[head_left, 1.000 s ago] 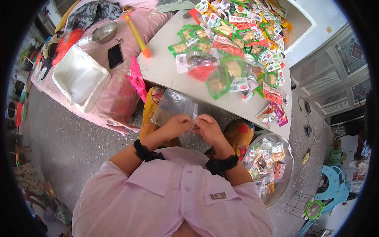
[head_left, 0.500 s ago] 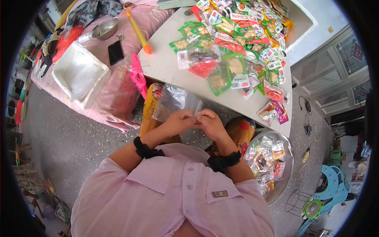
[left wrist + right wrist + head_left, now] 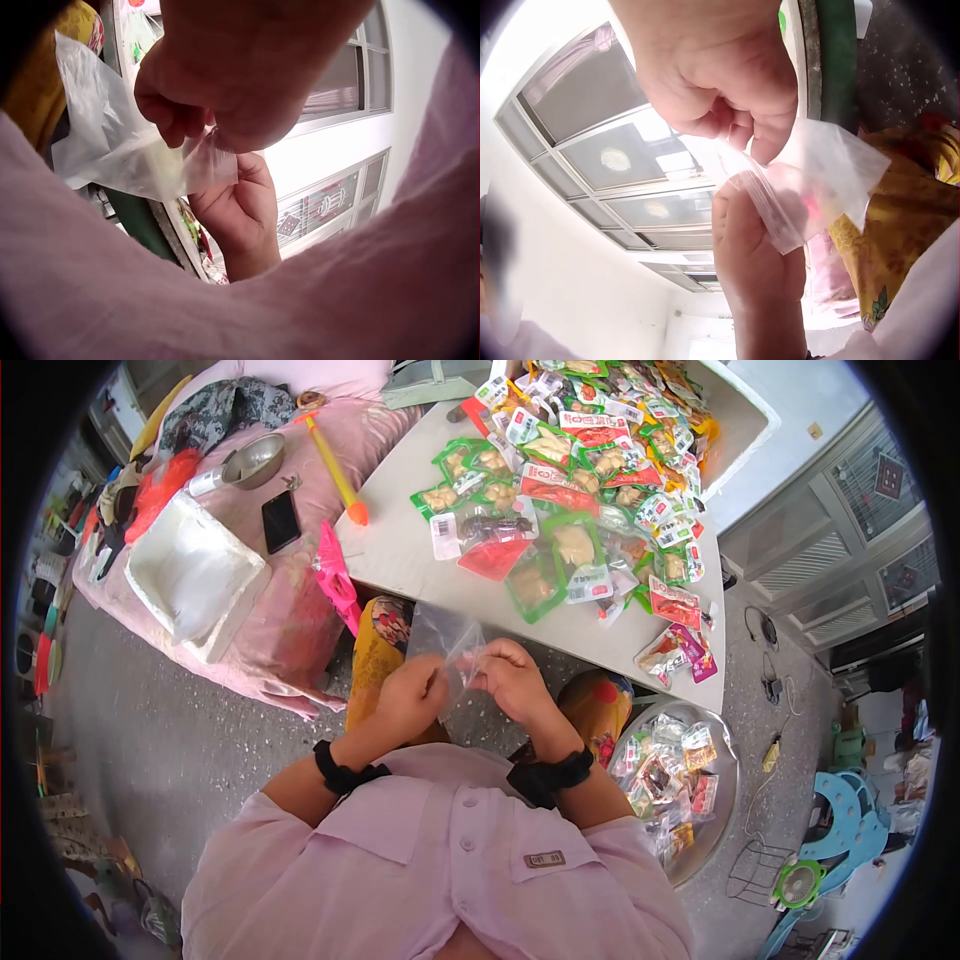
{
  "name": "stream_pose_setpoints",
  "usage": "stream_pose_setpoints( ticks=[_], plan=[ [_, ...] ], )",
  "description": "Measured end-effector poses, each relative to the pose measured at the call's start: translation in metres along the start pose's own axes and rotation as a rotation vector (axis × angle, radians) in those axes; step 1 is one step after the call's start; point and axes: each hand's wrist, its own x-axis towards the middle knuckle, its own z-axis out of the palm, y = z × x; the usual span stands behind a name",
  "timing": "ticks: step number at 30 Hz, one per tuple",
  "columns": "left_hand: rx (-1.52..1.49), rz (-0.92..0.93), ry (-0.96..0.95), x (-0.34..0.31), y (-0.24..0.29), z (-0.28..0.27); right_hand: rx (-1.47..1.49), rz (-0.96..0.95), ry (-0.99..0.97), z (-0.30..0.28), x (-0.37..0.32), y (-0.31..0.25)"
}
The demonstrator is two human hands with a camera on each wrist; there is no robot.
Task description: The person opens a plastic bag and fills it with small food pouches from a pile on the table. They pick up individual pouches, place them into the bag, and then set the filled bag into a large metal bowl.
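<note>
A clear plastic zip bag [image 3: 440,635] hangs between my two hands over my lap, in front of the table edge. My left hand [image 3: 412,690] pinches one side of its mouth with curled fingers, and my right hand [image 3: 513,678] pinches the other side. In the left wrist view the thin bag [image 3: 112,124] spreads out beyond my left fingers, with my right hand [image 3: 240,210] behind its edge. From the right wrist, the zip strip of the bag [image 3: 769,206] shows crossing in front of my left hand [image 3: 754,262]. No contents show inside the bag.
Sealed food packets [image 3: 575,545] are heaped on the white table [image 3: 390,550]. A metal basin [image 3: 735,780] of small packets stands on the floor to the right. At left, a pink-covered bed [image 3: 300,585] bears a white foam box [image 3: 195,575], a phone [image 3: 281,522] and a metal bowl [image 3: 254,461].
My hands, close together at the bag's mouth before, have moved apart, my left hand going left and slightly down. The mouth is now stretched between them. The head view has shifted slightly.
</note>
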Motion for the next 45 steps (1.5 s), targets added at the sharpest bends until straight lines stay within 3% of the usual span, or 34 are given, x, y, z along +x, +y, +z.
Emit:
stream_pose_setpoints(
  ticks=[5,11,12,15,18,21,25,28,31,33,36,40,42,45],
  plan=[
    [0.309,0.43,0.295,0.029,0.015,-0.045,-0.107,-0.095,0.08,0.024,0.026,-0.027],
    [0.617,0.764,0.401,0.057,0.054,-0.081,-0.392,-0.538,0.029,0.056,0.058,-0.056],
    [0.654,0.751,0.357,0.061,0.053,-0.08,-0.47,-0.619,0.038,0.057,0.061,-0.057],
    [0.741,0.687,0.224,0.071,0.032,-0.064,-0.539,-0.479,0.107,0.038,0.074,-0.049],
    [0.777,0.57,0.098,0.078,-0.011,-0.03,-0.938,-0.464,0.224,0.001,0.078,-0.042],
    [0.739,0.477,0.035,0.079,-0.036,-0.001,-1.04,-0.642,0.372,-0.039,0.079,-0.052],
    [0.656,0.354,-0.005,0.08,-0.046,0.022,-1.407,-0.852,0.703,-0.085,0.078,-0.099],
    [0.677,0.367,0.085,0.089,-0.037,0.015,-1.633,-0.468,0.825,-0.108,0.08,-0.128],
    [0.742,0.36,0.217,0.11,-0.026,-0.016,-1.734,-0.252,0.864,-0.115,0.085,-0.134],
    [0.805,0.354,0.309,0.121,-0.022,-0.031,-1.814,-0.22,0.86,-0.117,0.089,-0.132],
    [0.784,0.358,0.25,0.126,-0.022,-0.028,-1.864,-0.111,0.831,-0.116,0.094,-0.134],
    [0.661,0.15,0.056,0.123,-0.047,0.01,-1.757,-0.034,0.823,-0.113,0.094,-0.137],
    [0.564,0.021,-0.003,0.119,-0.054,0.028,-1.696,-0.084,0.828,-0.122,0.098,-0.132],
    [0.499,0.014,0.018,0.116,-0.063,0.045,-1.705,-0.085,0.824,-0.118,0.096,-0.131]
  ],
)
